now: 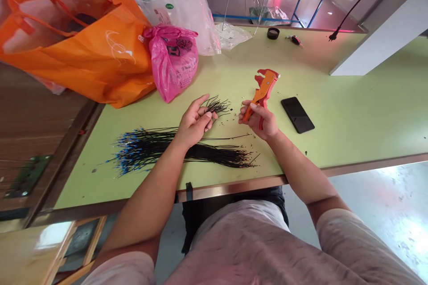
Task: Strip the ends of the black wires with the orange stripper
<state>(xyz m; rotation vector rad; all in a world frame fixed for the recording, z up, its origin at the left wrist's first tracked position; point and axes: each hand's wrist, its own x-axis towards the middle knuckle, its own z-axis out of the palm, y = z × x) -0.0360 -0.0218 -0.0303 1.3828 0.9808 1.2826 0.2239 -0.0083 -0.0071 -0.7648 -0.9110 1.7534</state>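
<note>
My left hand is closed around a small bunch of thin black wires, whose loose ends fan out to the right. In my right hand is an orange and red wire stripper, gripped by its handles with the jaws pointing up and away from me. A gap lies between the wire ends and the tool. Under my left forearm, a large bundle of black wires with blue tips at its left end lies along the table. Tiny dark scraps are scattered between my hands.
On the green table a black phone lies right of my right hand. An orange bag, a pink plastic bag and clear bags stand at back left. Farther back are a black ring, keys and a hanging plug.
</note>
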